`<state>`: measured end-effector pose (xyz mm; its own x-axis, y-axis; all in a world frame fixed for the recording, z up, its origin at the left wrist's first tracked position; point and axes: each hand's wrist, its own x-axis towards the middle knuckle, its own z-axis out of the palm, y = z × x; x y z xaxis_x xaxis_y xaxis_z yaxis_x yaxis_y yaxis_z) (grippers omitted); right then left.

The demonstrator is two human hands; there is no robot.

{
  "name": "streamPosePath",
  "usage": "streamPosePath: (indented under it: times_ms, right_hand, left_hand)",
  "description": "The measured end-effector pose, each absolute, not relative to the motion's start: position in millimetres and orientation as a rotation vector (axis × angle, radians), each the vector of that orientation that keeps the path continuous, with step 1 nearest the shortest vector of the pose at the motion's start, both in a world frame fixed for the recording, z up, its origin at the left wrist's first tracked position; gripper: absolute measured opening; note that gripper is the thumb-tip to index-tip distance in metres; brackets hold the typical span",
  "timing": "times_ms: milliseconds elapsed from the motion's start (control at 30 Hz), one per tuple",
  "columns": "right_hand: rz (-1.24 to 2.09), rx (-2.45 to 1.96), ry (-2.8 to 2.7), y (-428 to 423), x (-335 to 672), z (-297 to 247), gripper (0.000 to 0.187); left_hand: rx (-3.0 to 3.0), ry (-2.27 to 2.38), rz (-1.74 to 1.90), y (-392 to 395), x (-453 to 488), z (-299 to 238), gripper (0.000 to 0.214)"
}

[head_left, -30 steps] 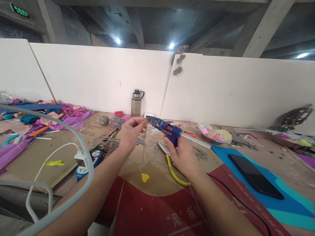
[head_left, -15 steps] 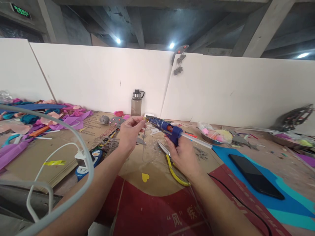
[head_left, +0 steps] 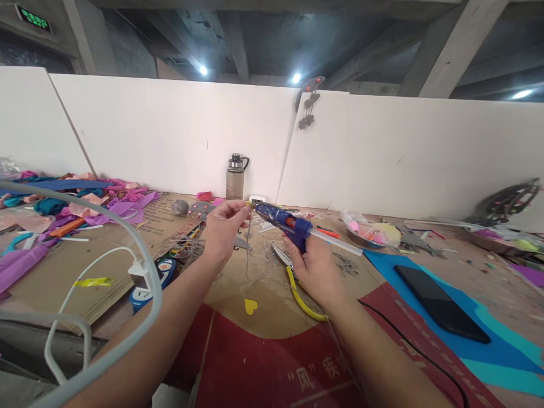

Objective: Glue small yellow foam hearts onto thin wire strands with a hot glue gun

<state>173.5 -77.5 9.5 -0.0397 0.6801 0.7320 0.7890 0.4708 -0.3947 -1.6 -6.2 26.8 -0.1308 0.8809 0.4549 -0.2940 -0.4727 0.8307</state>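
Observation:
My right hand (head_left: 319, 263) is wrapped round the handle of a blue hot glue gun (head_left: 280, 218), and a clear glue stick (head_left: 338, 242) pokes out of its rear. My left hand (head_left: 224, 229) pinches a small yellow piece (head_left: 248, 203) at the gun's nozzle; fingers hide most of its shape. From that pinch a thin grey cord (head_left: 248, 252) hangs down. On the cardboard below lies a yellow heart (head_left: 250, 306). Yellow-handled pliers (head_left: 302, 297) rest partly under my right hand.
A bottle (head_left: 235, 178) stands by the white panel. On the right a black phone (head_left: 442, 303) lies on blue sheets (head_left: 382, 266). A tape measure (head_left: 165, 272), a white plug (head_left: 140, 277) with its cable and coloured scraps (head_left: 123, 209) occupy the left. The gun's black cord (head_left: 419, 345) trails frontward.
Almost nothing differs. The glue gun's rear end has shifted very slightly left and down, its nozzle staying at the yellow piece in my left hand.

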Motion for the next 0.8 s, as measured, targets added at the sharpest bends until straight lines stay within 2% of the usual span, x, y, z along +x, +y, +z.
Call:
streamPosePath:
  times_ms: [400, 533, 667, 800]
  right_hand:
    - [-0.113, -1.259, -1.713, -78, 173, 9, 0.023]
    - [0.193, -1.194, -1.532, -67, 183, 7, 0.026]
    - [0.644, -1.276, -1.347, -41, 209, -2, 0.014]
    - [0.645, -1.689, -1.362, -21, 232, -12, 0.02]
  left_hand:
    - [1.236, 0.722, 1.749, -6, -3, 28, 0.022]
    - [1.136, 0.732, 1.681, -4, -5, 29, 0.029]
    - [1.146, 0.736, 1.626, 0, -6, 25, 0.029]
    - [1.243, 0.736, 1.621, -1, -4, 22, 0.025]
